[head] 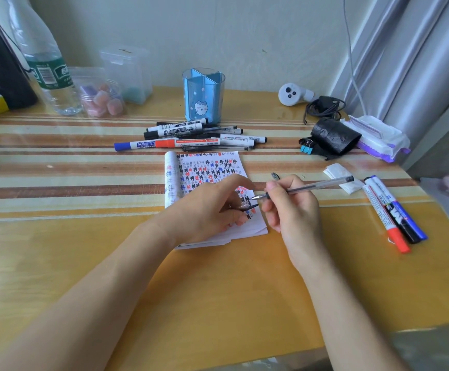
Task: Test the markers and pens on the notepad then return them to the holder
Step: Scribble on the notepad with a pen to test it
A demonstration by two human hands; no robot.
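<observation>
gripping pen (317, 186) in right hand (290, 210), tip just over notepad (207, 167); pinching its cap (250, 207) in left hand (207, 210), pressing the page. may smudge any wet marks under that palm, or lose the cap. holder (204, 95) well behind.

Single head-worn wide-angle view, forward and down, close over the notepad (207, 167)

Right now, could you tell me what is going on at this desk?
A person is testing pens. The right hand grips a clear pen, tip over the notepad, crowded with marks. The left hand pinches what looks like its black cap. Other pens and markers lie piled before the blue holder; three markers lie at right.
</observation>
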